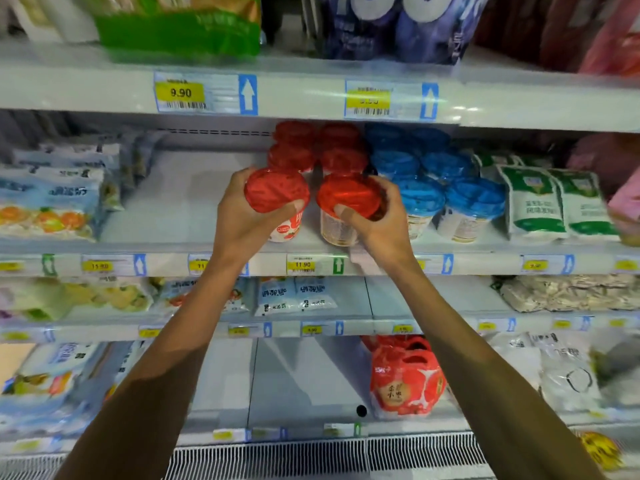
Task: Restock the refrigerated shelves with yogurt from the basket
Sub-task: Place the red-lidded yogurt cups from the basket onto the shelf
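Note:
My left hand (242,216) grips a red-lidded yogurt cup (277,192) at the front of the second shelf (166,244). My right hand (377,220) grips another red-lidded yogurt cup (346,199) just to its right. Both cups are tilted slightly toward me, with their bases at the shelf surface. Behind them stand two rows of more red-lidded cups (318,150). Blue-lidded yogurt cups (433,181) fill the rows to the right. The basket is out of view.
White and green pouches (550,202) stand right of the blue cups. Flat fruit packs (48,202) lie at the left, with bare shelf between them and the red cups. Lower shelves hold pouches and a red multipack (405,375). Bags sit on the top shelf (311,95).

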